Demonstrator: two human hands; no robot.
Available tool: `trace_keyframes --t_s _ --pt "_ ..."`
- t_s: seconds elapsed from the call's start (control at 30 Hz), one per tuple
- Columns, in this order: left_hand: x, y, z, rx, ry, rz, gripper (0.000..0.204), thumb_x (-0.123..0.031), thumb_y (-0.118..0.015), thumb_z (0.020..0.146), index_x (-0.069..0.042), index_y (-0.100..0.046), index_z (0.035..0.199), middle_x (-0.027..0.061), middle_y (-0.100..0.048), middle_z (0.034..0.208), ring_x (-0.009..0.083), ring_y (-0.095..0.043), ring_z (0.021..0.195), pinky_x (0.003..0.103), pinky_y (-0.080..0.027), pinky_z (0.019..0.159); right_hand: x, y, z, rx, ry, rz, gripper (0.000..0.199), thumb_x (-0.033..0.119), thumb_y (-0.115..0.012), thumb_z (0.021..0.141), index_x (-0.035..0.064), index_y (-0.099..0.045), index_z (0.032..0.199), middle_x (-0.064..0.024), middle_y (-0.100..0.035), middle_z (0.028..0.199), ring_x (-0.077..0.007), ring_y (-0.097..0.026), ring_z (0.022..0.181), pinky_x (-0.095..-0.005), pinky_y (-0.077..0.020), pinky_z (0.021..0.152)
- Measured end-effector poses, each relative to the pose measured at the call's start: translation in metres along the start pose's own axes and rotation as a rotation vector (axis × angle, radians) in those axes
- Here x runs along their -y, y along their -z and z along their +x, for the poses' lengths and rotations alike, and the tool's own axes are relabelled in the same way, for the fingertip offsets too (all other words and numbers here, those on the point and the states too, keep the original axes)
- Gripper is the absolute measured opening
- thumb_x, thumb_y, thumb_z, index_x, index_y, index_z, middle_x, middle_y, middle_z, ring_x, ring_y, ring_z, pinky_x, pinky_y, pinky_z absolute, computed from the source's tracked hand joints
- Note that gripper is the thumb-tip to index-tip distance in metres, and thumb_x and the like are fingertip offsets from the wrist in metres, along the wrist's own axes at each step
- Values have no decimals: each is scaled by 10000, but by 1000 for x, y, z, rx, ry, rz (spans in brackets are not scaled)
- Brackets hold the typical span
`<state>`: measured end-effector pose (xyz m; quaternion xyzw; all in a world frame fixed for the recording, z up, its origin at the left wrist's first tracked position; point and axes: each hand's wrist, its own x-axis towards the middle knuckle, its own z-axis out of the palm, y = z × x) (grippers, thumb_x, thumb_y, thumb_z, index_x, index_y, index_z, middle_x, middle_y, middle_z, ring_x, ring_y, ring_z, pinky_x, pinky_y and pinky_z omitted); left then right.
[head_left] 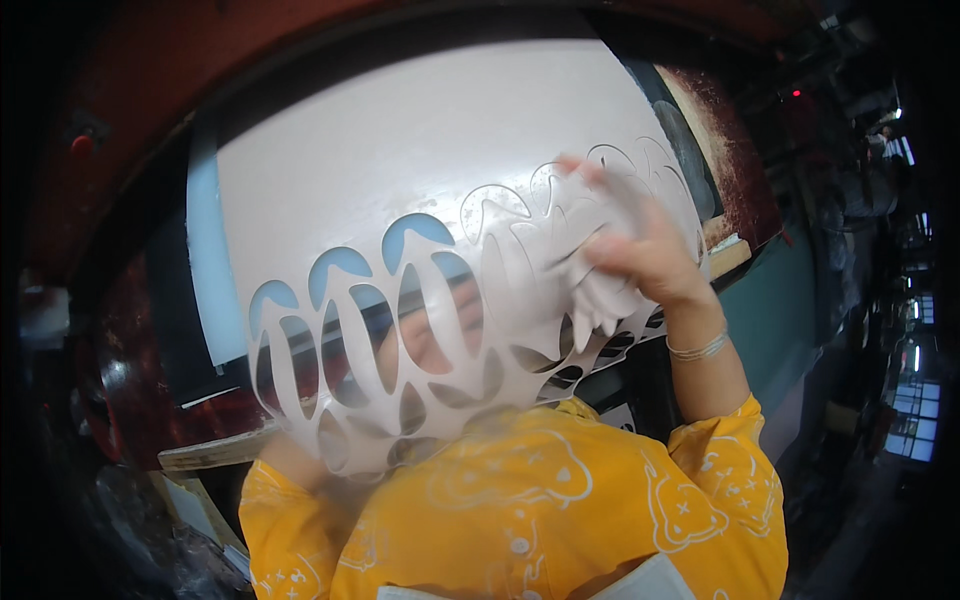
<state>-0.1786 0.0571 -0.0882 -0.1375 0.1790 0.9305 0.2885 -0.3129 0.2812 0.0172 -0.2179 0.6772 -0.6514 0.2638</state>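
A large pale grey sheet (pixel 430 120), with rows of curved cut-outs along its near part, drapes over the table edge toward me. Its near strip is a lattice with long oval holes. My left hand (pixel 425 340) is beneath this lattice, partly visible through the holes; most of its fingers are hidden. Over the right part of the sheet is my right hand (pixel 645 245), blurred, thumb and fingers apart. Just under its thumb lies a small fanned pile of cut pieces (pixel 595 295) of the same grey material. Whether the hand touches them is unclear.
Light blue board (pixel 205 250) shows at the sheet's left side and through some holes. A dark red machine frame (pixel 130 250) surrounds the work surface. Wooden strips (pixel 215 452) edge the near side. A green surface (pixel 775 320) stands at right.
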Motion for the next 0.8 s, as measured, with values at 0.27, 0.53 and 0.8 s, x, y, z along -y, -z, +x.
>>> trace_keyframes --t_s 0.27,0.53,0.8 --pt "-3 -6 28 131 -37 107 461 -115 -534 859 30 -462 1291 147 -587 1176 242 -582 1082 387 -450 985 -32 -31 -1 227 -37 -481 612 188 -708 747 -81 -491 1252 -197 -606 1051 -270 -597 969 -334 -470 870" --pt "14 -17 50 369 -138 -175 273 -99 -535 844 -46 -524 1112 123 -549 1181 280 -502 1165 447 -413 988 -15 5 -38 60 49 72 351 213 -703 754 15 -537 992 -102 -607 934 -170 -578 715 -325 -501 754" --pt "21 5 74 555 -89 -386 110 -15 -508 729 -73 -468 814 190 -511 1218 319 -434 1209 414 -337 1020 -37 -7 -15 -33 97 -815 562 220 -676 837 -22 -466 1298 -205 -574 1240 -329 -568 1136 -374 -430 973"
